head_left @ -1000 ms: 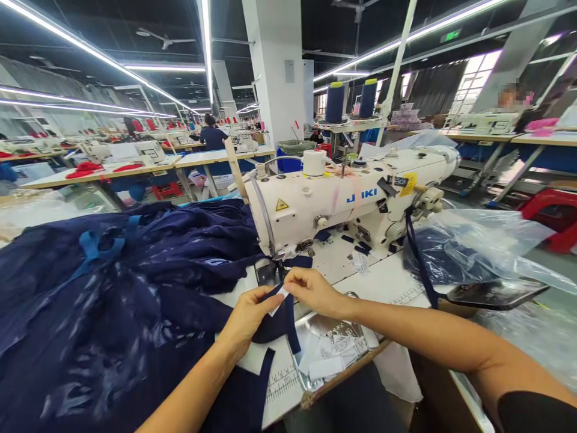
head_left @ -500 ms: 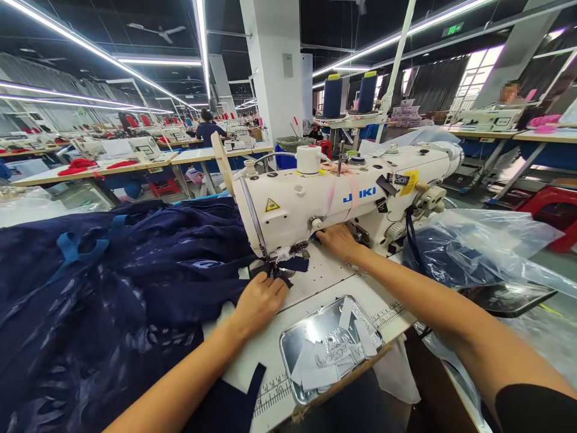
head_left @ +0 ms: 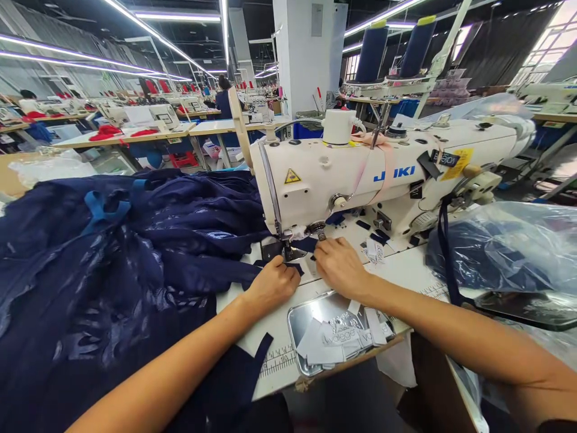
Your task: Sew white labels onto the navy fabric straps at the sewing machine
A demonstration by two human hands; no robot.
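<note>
Gripped at its narrow end, navy cloth (head_left: pixel 135 270) is spread from nine o'clock to the left hand (head_left: pixel 276 282); soft and probably heavy in bulk, it is best taken by that end. Toward three o'clock, whether anything is grasped by the right hand (head_left: pixel 341 266) cannot be told.

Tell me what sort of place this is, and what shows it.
Probably a garment factory's sewing floor: a large white sewing machine stands in front, heaped navy-blue fabric lies beside it, and more white sewing machines stand on pale tables behind.

Head view: forward, down, near sewing machine (head_left: pixel 347 171).
</note>
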